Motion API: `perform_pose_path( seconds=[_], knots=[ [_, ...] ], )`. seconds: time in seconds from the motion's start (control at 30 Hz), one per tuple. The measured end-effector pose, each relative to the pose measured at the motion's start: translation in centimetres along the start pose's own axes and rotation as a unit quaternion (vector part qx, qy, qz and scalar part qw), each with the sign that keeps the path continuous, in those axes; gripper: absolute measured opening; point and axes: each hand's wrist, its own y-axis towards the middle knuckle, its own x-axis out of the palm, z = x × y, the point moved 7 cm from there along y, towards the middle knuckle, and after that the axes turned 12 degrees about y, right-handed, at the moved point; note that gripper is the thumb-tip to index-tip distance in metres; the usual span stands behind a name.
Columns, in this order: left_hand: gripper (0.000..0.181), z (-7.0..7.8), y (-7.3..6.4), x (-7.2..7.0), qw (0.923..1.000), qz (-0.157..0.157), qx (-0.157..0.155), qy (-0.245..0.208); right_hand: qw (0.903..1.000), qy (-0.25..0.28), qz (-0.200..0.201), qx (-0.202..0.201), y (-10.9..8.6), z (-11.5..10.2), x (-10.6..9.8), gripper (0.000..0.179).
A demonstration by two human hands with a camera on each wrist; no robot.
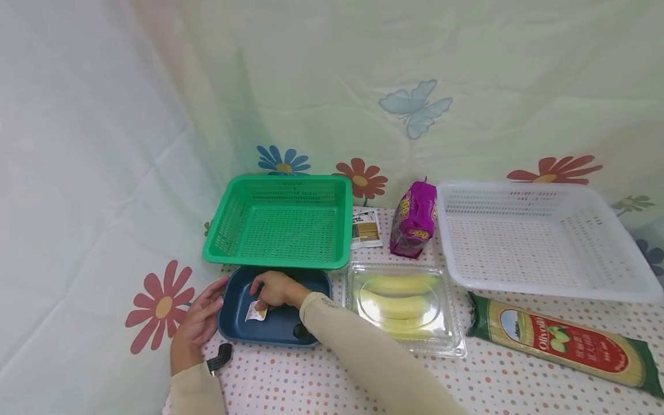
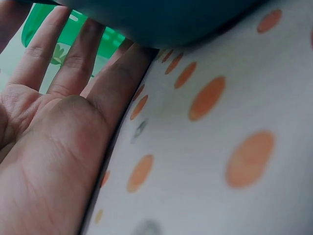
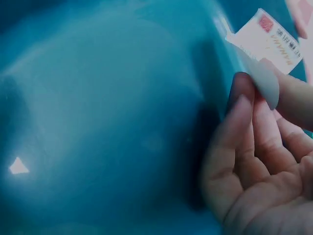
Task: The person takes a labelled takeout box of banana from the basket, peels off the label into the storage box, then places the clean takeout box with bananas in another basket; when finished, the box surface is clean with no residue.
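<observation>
One small packet (image 1: 256, 312) sits pinched under the right hand's (image 1: 276, 290) fingers (image 3: 254, 127) inside the blue tray (image 1: 236, 300).

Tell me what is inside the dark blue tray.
Inside the dark blue tray lies a small white packet, pinched by the right hand. That hand and its sleeve cover part of the tray's floor, so anything beneath them cannot be seen.

Two baskets (image 1: 280, 222), one tray (image 1: 236, 300), three packets (image 1: 413, 219).
</observation>
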Motion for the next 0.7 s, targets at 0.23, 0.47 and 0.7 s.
perform_pose_path(
  seconds=[0.23, 0.47, 0.7],
  knots=[
    [0.057, 0.1, 0.0, 0.0, 1.0, 0.002, -0.001, 0.009, 0.9988, -0.045, 0.02, -0.007, 1.4, 0.7, 0.1, 0.032],
    [0.057, 0.1, 0.0, 0.0, 0.9998, 0.011, -0.008, 0.018, 0.9912, -0.126, 0.039, -0.002, 1.8, 0.7, 0.5, 0.032],
    [0.056, 0.0, -0.1, -0.2, 0.9993, 0.022, -0.011, 0.028, 0.9809, -0.185, 0.055, 0.023, 1.8, 1.0, 0.6, 0.033]
  ],
)
